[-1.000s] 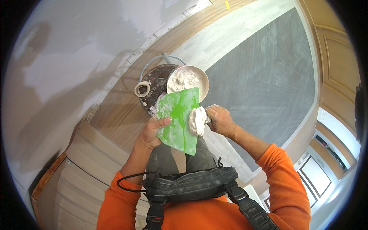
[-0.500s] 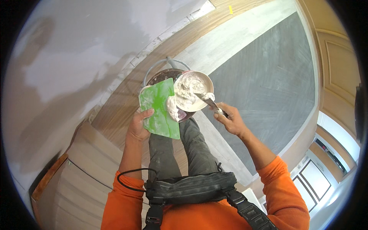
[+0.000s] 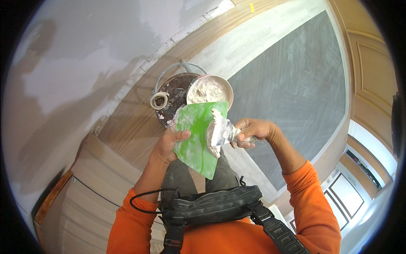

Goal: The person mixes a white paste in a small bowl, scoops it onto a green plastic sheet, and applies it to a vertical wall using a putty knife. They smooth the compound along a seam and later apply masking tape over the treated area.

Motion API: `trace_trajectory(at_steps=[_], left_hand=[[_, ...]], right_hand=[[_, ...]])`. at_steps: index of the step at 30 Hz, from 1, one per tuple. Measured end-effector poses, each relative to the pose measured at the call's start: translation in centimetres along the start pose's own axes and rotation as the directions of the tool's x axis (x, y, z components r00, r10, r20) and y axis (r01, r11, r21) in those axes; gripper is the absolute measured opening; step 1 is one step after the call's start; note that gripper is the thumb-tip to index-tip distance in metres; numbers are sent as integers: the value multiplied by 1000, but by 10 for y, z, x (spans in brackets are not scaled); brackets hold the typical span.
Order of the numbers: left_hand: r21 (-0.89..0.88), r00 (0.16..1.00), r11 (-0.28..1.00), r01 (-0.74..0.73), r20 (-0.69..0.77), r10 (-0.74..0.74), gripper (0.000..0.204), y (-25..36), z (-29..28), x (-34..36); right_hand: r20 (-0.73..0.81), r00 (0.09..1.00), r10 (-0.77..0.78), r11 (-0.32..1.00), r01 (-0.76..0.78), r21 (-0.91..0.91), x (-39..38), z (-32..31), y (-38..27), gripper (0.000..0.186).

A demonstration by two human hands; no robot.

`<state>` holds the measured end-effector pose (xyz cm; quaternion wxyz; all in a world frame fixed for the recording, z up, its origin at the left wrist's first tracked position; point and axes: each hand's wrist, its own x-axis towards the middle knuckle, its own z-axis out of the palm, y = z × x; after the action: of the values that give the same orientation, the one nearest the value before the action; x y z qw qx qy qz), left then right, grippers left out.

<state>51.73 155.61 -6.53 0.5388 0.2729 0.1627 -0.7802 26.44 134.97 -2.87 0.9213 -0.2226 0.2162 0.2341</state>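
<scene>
Wall (image 3: 89,46) upper left; dark stand (image 3: 174,86) with pale ring (image 3: 153,101) and bowl (image 3: 230,95) centre; grey floor (image 3: 292,93) right. Left hand (image 3: 165,146) grips board (image 3: 195,122) mid-frame, its top edge overlapping bowl's lower rim. Right hand (image 3: 252,131) closed on scraper (image 3: 226,133), paste-loaded, at board's right edge. Vs 0.5 s ago: scraper moved bowl to board; board shifted right, ring uncovered.

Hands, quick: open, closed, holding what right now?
Left hand: closed on the green board, thumb on top.
Right hand: closed on the scraper.
</scene>
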Motion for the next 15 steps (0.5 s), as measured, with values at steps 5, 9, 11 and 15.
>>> trace_trajectory(at_steps=[5, 9, 11, 15], left_hand=[[28, 1000, 999, -21, 17, 20, 60, 3, 4, -3], [79, 998, 995, -63, -19, 65, 60, 4, -7, -7], [124, 997, 990, -67, -27, 71, 57, 5, -14, -12], [-80, 965, 964, -254, 50, 258, 58, 8, -48, -26]], right_hand=[[21, 997, 70, 997, -69, -31, -8, -14, -1, 40], [-8, 994, 106, 994, -106, -22, -9, -15, 0, 39], [-15, 991, 134, 991, -134, -17, -7, -18, 2, 38], [-321, 914, 248, 959, -279, -55, -7, -28, 12, 38]])
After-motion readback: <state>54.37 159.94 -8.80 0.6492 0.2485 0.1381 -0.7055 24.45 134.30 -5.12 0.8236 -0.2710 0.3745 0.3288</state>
